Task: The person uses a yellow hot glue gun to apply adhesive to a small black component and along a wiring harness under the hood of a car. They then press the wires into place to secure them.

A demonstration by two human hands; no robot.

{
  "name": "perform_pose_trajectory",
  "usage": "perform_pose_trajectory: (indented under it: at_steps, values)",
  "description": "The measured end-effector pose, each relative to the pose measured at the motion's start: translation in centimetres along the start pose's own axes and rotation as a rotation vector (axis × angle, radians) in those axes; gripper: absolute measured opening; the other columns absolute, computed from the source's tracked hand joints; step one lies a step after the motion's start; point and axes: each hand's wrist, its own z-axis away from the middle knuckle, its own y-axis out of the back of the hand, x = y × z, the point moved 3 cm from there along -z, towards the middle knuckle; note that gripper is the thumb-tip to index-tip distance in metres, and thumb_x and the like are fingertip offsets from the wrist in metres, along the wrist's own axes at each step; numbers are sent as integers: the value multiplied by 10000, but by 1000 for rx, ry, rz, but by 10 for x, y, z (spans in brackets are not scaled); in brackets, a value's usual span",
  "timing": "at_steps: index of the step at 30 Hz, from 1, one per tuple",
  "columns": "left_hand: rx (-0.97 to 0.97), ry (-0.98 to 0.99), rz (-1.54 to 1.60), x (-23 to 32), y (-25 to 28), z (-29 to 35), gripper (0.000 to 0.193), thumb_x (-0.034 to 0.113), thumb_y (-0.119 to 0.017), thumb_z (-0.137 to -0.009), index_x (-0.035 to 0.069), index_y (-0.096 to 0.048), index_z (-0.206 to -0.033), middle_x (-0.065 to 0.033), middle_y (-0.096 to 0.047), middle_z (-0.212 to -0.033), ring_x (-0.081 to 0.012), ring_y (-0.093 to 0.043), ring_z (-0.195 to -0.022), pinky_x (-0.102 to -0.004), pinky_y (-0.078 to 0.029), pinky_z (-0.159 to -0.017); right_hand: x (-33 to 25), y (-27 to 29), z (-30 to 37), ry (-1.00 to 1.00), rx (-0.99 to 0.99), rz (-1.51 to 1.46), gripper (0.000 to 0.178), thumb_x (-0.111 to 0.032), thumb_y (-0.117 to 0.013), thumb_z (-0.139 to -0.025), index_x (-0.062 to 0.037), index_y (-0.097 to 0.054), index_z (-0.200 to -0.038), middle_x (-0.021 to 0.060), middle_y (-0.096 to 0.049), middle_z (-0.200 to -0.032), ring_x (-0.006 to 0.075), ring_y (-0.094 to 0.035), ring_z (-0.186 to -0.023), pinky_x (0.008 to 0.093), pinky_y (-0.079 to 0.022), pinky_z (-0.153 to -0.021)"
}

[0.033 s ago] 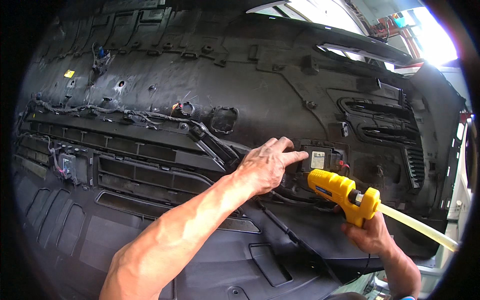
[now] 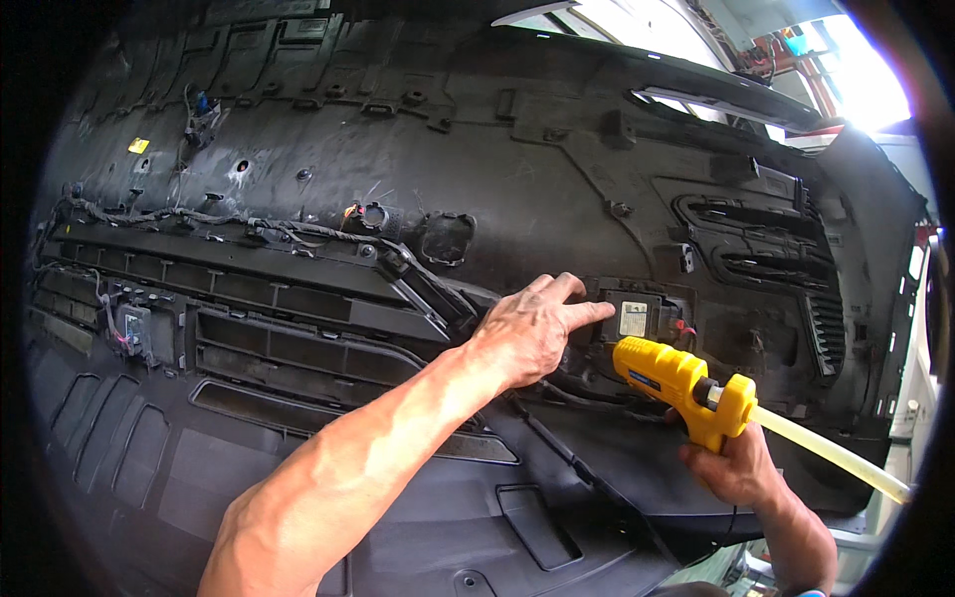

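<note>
My right hand [image 2: 738,466] grips the handle of a yellow hot glue gun [image 2: 665,370]. A long pale glue stick [image 2: 836,450] runs out of the gun's back toward the lower right. The gun's front end lies close below a small black module [image 2: 635,318] with a pale label, set in the inner side of a large black car bumper [image 2: 398,169]. My left hand [image 2: 529,333] rests beside the module, its fingers apart and one fingertip reaching the module's left edge. It holds nothing that shows. The gun's nozzle tip is hard to make out.
A dark wiring harness [image 2: 298,231] runs along the bumper to a black bracket [image 2: 413,284]. At the left sits a small module [image 2: 134,328] with thin wires. Slatted grille openings [image 2: 288,348] lie left of my forearm. A red connector [image 2: 683,326] is beside the labelled module.
</note>
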Motion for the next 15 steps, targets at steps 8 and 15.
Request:
perform_pose_trajectory:
  at_steps: [8,15]
  values:
    - [-20,15,17,1,0,-1,525,19,-579,-1012,239,-693,-1475,-144,-604,-1443,-341,-609,-1335,-442,-522,-1158,1,0,-1,38,31,181,447,-145,-796,-904,11,-669,-1303,162,-744,-1055,267,-723,-969,393,-578,-849]
    - [-10,12,15,1,0,0,540,3,-561,-1007,237,-692,-1476,-146,-602,-1445,-341,-611,-1329,-444,-526,-1154,0,-6,1,31,61,124,447,-151,-773,-931,-7,-674,-1342,136,-752,-1060,253,-721,-957,380,-579,-846]
